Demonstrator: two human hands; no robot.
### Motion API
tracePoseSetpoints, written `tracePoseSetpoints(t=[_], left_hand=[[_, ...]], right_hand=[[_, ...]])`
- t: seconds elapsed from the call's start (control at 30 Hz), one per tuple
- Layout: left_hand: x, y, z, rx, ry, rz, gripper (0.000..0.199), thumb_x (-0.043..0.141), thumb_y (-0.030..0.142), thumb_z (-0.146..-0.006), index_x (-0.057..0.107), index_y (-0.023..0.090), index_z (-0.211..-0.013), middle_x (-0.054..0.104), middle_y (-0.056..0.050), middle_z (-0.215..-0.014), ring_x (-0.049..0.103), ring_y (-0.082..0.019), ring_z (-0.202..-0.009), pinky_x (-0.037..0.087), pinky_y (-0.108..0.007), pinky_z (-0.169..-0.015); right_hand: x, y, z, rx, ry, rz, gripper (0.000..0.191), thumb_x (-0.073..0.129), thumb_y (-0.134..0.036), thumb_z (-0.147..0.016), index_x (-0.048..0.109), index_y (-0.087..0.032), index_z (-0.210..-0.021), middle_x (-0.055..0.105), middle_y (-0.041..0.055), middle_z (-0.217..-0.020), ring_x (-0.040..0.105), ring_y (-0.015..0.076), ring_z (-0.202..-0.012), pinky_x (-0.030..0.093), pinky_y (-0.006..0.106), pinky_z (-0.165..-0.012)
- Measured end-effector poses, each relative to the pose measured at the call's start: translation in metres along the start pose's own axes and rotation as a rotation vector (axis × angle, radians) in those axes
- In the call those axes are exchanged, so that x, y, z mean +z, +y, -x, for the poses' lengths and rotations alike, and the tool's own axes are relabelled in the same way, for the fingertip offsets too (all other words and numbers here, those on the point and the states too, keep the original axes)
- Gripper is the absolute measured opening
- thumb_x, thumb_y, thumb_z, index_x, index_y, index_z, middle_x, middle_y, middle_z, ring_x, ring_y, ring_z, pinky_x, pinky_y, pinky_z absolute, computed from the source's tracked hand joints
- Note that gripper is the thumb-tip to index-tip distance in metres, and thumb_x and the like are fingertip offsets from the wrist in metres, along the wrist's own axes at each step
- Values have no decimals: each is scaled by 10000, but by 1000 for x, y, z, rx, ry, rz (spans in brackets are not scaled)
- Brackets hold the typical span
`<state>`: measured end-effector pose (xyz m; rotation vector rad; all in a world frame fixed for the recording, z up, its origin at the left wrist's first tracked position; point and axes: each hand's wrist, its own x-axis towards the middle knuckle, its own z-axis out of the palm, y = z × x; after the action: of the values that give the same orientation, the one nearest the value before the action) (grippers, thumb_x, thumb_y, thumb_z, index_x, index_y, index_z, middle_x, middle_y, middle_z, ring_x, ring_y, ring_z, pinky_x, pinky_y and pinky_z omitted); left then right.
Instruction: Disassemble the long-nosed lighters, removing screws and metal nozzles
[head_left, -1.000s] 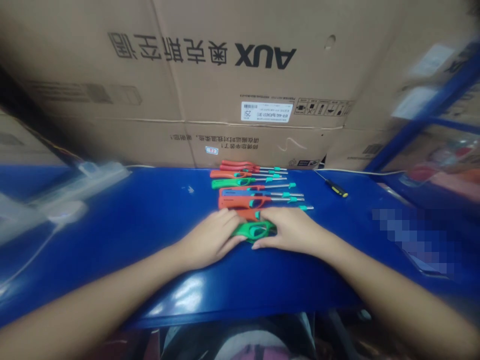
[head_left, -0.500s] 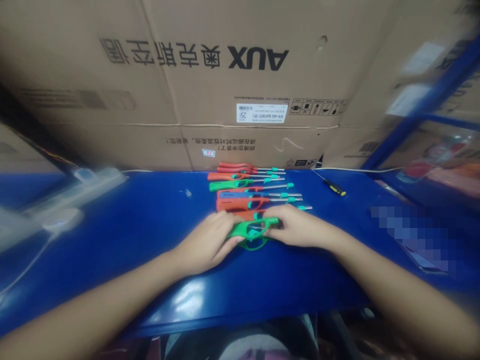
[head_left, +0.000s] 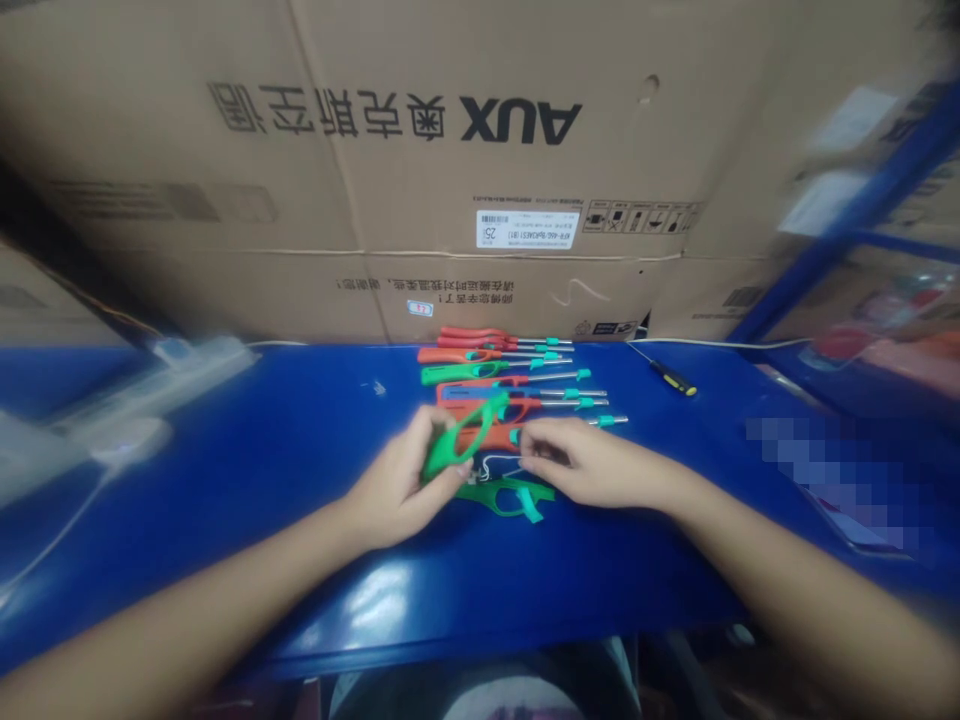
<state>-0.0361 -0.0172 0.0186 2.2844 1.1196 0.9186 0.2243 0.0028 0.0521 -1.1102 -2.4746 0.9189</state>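
My left hand (head_left: pixel 409 480) is closed around a green lighter shell half (head_left: pixel 457 440), tilted up at its front end. Below it lies another green shell half (head_left: pixel 495 496) with a teal trigger (head_left: pixel 531 503) at its loop. White wires (head_left: pixel 491 462) run between the two hands. My right hand (head_left: pixel 577 460) pinches near the end of these wires; what its fingertips grip is too small to tell. Behind the hands, several long lighters lie in a row, among them an orange one (head_left: pixel 487 437) and a green one (head_left: pixel 446 374).
A yellow and black screwdriver (head_left: pixel 673 379) lies at the back right of the blue table (head_left: pixel 337 590). On the left are a white power strip (head_left: pixel 202 370) and a plug with a cable (head_left: pixel 135 440). A large cardboard box (head_left: pixel 412 190) stands behind.
The green lighter body has come apart: my left hand has lifted and tilted one half, uncovering the other half and white wires. My right hand has moved slightly away from the shell.
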Motion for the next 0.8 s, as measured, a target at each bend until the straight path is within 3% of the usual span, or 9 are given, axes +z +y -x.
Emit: tracePoseSetpoints(t=[0.1, 0.23, 0.37, 0.5, 0.6, 0.8], left_hand=[[2, 2, 1, -31, -79, -40, 352, 653, 446, -871, 386, 235, -963, 543, 79, -682, 496, -111, -535, 349, -223, -508], [6, -1, 0, -21, -114, -148, 416, 705, 497, -820, 406, 238, -947, 582, 67, -690, 550, -137, -555, 344, -233, -519], [7, -10, -3, -29, -103, -201, 451, 711, 567, -819, 453, 230, -970, 639, 26, -783, 612, -171, -635, 405, -255, -562], [7, -13, -3, -25, -94, -147, 356, 694, 431, -876, 536, 238, -1130, 719, -17, -980, 692, -198, -804, 496, -281, -679], [7, -12, -5, 2, -108, -79, 365, 671, 356, -902, 576, 247, -1238, 735, -33, -1071, 711, -210, -899, 532, -303, -776], [-1, -6, -12, -51, -100, 71, 405, 726, 400, -873, 655, 217, -1226, 747, -35, -1047, 703, -205, -889, 550, -329, -854]], right_hand=[[2, 2, -1, -16, 16, 24, 168, 550, -283, -966, 581, -185, -835, 596, -16, -742, 524, 121, -656, 382, 242, -609], [4, 5, -4, -101, 48, 104, 261, 546, -264, -966, 535, -185, -717, 575, -8, -718, 500, 120, -650, 356, 249, -614], [3, 4, -4, -149, 146, 62, 266, 554, -243, -951, 528, -192, -692, 547, -23, -663, 458, 113, -611, 342, 244, -592], [3, -1, -4, -175, 226, -24, 241, 570, -244, -932, 535, -197, -698, 550, -32, -655, 453, 108, -603, 346, 236, -574], [2, -1, -4, -166, 237, -32, 258, 567, -265, -933, 536, -196, -687, 554, -27, -648, 472, 113, -613, 360, 240, -585], [-6, 4, -4, -73, 205, 8, 239, 579, -297, -913, 584, -182, -704, 559, -16, -647, 474, 119, -606, 365, 250, -584]])
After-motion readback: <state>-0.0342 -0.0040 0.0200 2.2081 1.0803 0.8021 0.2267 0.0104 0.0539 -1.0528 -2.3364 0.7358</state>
